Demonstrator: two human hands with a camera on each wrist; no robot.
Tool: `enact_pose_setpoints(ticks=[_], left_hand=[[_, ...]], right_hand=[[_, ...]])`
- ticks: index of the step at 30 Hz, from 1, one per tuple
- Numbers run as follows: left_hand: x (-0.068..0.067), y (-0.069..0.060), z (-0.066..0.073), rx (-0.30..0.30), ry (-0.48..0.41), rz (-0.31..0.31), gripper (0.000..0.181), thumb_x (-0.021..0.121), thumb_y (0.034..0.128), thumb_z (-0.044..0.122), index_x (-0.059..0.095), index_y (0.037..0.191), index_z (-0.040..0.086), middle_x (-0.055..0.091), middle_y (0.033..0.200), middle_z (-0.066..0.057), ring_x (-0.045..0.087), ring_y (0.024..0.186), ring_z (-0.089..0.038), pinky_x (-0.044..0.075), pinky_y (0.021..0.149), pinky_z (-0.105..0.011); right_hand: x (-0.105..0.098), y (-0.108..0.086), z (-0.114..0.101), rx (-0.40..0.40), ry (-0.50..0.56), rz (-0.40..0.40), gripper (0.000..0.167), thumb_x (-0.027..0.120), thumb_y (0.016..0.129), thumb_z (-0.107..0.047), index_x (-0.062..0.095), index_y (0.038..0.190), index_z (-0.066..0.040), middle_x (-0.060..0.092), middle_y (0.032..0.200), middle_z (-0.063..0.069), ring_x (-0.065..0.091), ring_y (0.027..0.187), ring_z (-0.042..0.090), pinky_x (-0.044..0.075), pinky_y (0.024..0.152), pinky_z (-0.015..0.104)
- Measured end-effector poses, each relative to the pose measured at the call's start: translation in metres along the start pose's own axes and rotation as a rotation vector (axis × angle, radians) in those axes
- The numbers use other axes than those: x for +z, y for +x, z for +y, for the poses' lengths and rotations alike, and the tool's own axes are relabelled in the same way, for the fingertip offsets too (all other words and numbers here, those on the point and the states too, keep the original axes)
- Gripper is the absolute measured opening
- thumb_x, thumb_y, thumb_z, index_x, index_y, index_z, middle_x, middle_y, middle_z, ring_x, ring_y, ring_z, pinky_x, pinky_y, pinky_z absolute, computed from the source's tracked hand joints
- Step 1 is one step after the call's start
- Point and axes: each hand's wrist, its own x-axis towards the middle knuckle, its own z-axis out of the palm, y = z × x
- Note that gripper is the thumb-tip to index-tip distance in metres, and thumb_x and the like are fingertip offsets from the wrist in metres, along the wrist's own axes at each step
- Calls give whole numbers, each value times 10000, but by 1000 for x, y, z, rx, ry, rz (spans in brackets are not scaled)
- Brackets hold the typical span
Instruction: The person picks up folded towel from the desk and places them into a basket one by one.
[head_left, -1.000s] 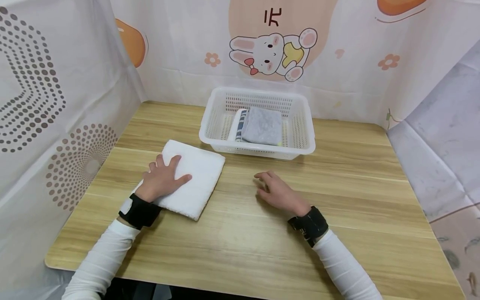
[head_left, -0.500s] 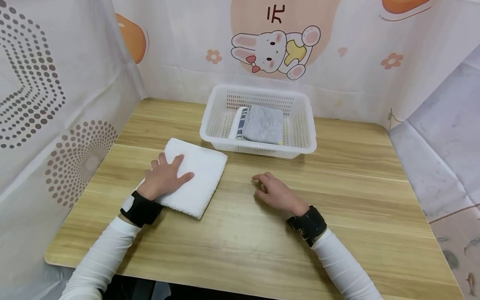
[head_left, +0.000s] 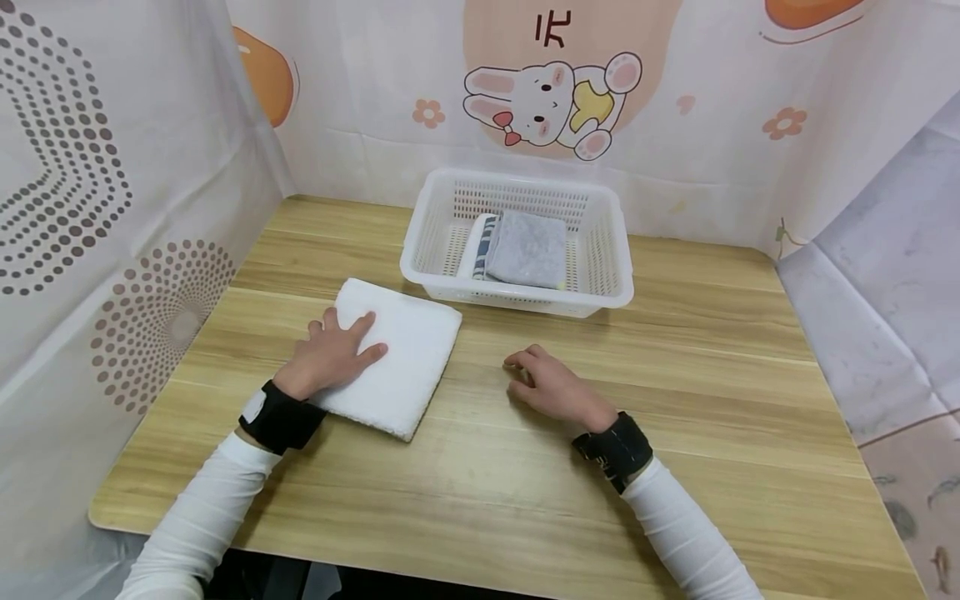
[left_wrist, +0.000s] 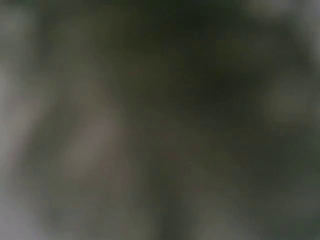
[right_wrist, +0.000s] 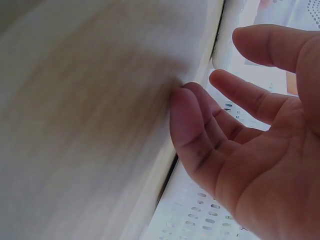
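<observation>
A white folded towel (head_left: 408, 354) lies flat on the left part of the wooden table. My left hand (head_left: 327, 357) rests palm down on its left side, fingers spread. To the right of the towel, apart from it, my right hand (head_left: 553, 385) is at the tabletop, holding nothing. In the right wrist view its fingers (right_wrist: 187, 117) are loosely bent, with the fingertips at the table surface. The left wrist view is too dark and blurred to make anything out.
A white perforated plastic basket (head_left: 517, 297) stands at the back middle of the table (head_left: 480, 517). Inside it are a grey folded cloth (head_left: 528, 248) and a blue-and-white striped one (head_left: 483, 248). Printed curtains (head_left: 345, 100) hang behind and at both sides.
The towel has slid slightly to the right under my left hand. The right hand has hardly moved and the basket stands as before.
</observation>
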Motion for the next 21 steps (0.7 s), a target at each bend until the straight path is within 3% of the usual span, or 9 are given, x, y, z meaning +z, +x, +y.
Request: enact_pose_setpoints(ticks=[21], left_hand=[[1,1,6,26,5,8,749,476,992,568,257,1579,158,143,1465,-436,291,1224,-621,422,827,-710]], right_hand=[[0,-1,-1,15,1,2,332,640,954,-132,622,1261,-8,569,1129,102,506,818,141,453,709,276]])
